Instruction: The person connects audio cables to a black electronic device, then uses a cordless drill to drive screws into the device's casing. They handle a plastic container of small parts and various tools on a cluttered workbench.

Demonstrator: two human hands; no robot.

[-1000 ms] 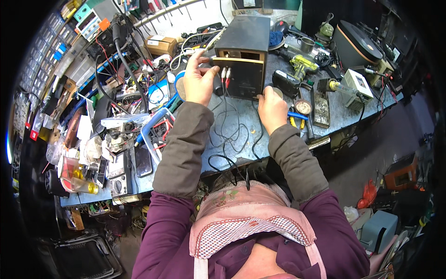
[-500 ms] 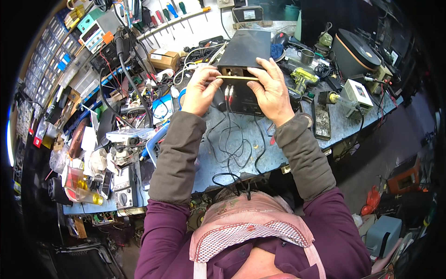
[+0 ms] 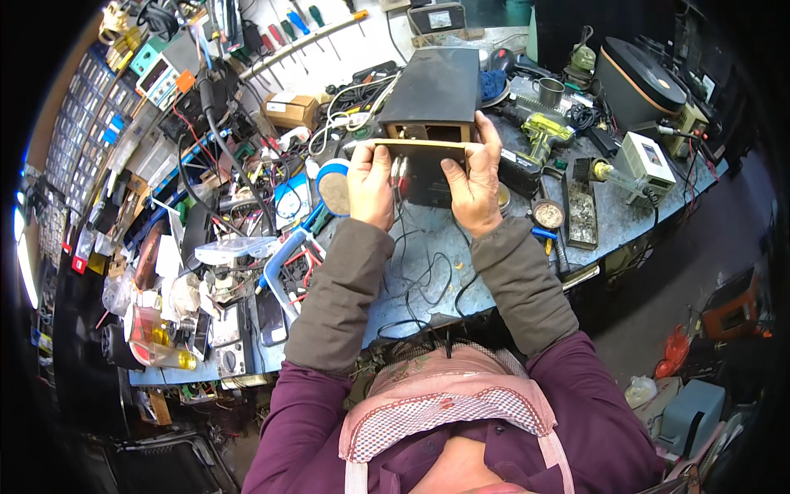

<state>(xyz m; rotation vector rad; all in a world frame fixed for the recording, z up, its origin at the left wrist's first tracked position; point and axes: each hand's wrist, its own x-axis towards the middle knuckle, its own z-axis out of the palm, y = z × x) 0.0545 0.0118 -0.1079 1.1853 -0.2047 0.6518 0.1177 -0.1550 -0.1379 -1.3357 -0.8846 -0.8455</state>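
A black box [image 3: 432, 82] stands on the bench in front of me, and its near end shows an opening with a bare wood-coloured edge. My left hand [image 3: 372, 188] and my right hand [image 3: 476, 185] grip a black panel [image 3: 426, 177] by its two sides, thumbs on the face toward me. The panel's top edge is pale, and it stands apart from the box at the top; its lower edge I cannot make out. Plugs with red and white parts [image 3: 401, 173] sit in the panel. Thin black cables [image 3: 411, 263] trail from them over the bench toward me.
A blue-rimmed round piece [image 3: 333, 189] lies beside my left hand. To the right are a yellow-green power drill [image 3: 545, 132], a metal tray [image 3: 581, 216] and a beige box with a soldering iron stand [image 3: 646, 169]. Clutter and a multimeter [image 3: 233, 350] crowd the left.
The panel has come away from the box toward me, widening the gap at its top. Both hands have shifted nearer to me with it, and more of the box's opening shows.
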